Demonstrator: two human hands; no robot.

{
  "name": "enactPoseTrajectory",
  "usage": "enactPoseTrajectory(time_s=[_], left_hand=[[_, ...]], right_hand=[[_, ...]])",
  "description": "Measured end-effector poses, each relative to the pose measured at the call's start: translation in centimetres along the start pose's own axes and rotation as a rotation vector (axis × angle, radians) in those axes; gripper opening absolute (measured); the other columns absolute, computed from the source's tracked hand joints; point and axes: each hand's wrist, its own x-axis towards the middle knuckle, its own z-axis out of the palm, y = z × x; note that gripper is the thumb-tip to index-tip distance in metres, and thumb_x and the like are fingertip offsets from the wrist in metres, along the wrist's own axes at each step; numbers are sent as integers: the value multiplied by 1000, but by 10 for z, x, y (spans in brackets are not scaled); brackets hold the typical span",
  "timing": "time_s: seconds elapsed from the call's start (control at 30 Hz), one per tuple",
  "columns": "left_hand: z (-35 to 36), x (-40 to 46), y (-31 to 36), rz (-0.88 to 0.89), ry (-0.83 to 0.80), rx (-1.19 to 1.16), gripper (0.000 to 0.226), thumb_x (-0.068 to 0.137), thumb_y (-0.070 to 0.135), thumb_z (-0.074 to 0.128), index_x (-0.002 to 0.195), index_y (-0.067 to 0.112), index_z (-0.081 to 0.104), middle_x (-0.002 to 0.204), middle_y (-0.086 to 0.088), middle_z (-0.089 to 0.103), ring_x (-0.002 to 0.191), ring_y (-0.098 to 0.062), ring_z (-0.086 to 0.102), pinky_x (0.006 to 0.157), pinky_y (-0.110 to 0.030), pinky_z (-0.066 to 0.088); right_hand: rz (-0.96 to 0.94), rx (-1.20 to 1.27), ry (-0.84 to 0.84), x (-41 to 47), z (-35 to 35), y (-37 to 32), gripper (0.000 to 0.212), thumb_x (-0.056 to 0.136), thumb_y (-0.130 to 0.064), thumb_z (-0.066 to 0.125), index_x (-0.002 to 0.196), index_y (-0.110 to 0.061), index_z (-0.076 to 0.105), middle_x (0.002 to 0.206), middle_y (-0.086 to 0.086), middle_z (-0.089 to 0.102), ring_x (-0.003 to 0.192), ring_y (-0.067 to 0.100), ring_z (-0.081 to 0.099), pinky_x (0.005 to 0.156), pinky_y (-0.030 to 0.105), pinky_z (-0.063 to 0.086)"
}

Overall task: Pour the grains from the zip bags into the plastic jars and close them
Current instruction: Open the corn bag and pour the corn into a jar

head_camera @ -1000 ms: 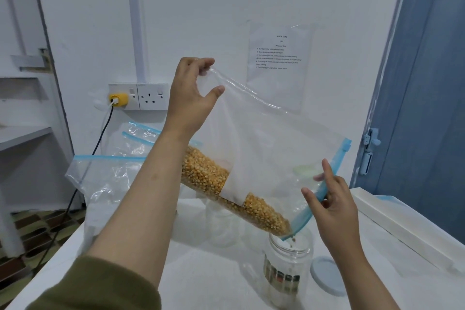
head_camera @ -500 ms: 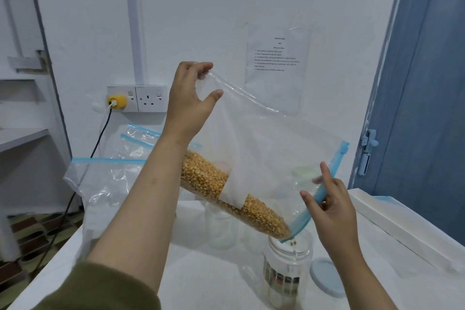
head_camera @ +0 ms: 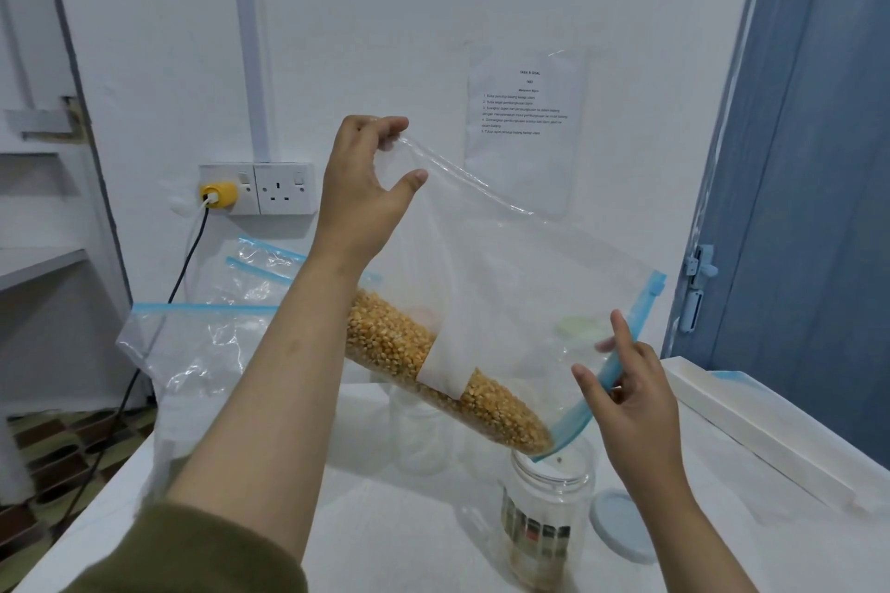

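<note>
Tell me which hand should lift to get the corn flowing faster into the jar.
Probably left: the left hand pinches the zip bag's raised closed corner; the right hand steadies its mouth over the jar.

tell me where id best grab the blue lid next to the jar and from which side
Grip the lid by its rim, coming straight down from above. It lies flat on the table, just right of the jar, so only the edge offers a hold. Probably easiest with the right hand, which is nearest, once it lets go of the bag.
</note>
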Motion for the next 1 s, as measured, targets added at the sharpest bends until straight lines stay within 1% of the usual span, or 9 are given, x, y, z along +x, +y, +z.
enactPoseTrajectory(time_s=[0.07, 0.2, 0.47, 0.67, 0.83, 1.0], left_hand=[[0, 0, 0, -2, -2, -2, 47, 83, 14, 76, 127, 12, 58, 117, 4, 47, 105, -4, 52, 90, -8, 38], [1, 0, 0, -9, -3, -8, 47, 84, 13, 76, 127, 11, 58, 118, 4, 47, 105, -5, 53, 89, -6, 37], [1, 1, 3, -7, -5, -18, 47, 83, 12, 76, 127, 11, 58, 117, 3, 47, 104, -3, 52, 88, -6, 37], [2, 1, 6, -22, -11, -34, 47, 84, 12, 75, 127, 11, 58, 117, 3, 48, 104, -3, 52, 88, -5, 36], [1, 2, 6, -15, -18, -27, 47, 84, 12, 76, 127, 10, 58, 117, 2, 48, 105, -5, 52, 88, -5, 36], [2, 0, 6, -17, -18, -30, 47, 84, 12, 76, 127, 10, 58, 117, 2, 48, 104, -4, 52, 88, -5, 36]], right_hand=[[3, 2, 2, 0, -1, 0, 70, 90, -16, 69, 148, -36, 35, 104, -16, 52, 87, 9, 54, 71, 17, 51], [0, -11, -3, 0, -2, -1, 70, 89, -16, 69, 150, -31, 36, 104, -15, 52, 87, 8, 54, 71, 15, 51], [8, -15, -3, -1, -3, -1, 70, 89, -15, 70, 149, -31, 37, 104, -14, 53, 88, 6, 54, 71, 11, 50], [19, -6, -10, -1, -4, -1, 71, 89, -16, 70, 150, -31, 37, 104, -16, 52, 92, 8, 55, 73, 14, 52], [15, 4, -10, -3, -5, -2, 70, 89, -14, 70, 150, -29, 37, 104, -13, 53, 90, 7, 54, 69, 11, 49], [14, 2, -12, -4, -5, -3, 70, 89, -13, 70, 149, -29, 38, 104, -12, 53, 89, 6, 54, 69, 11, 49]])
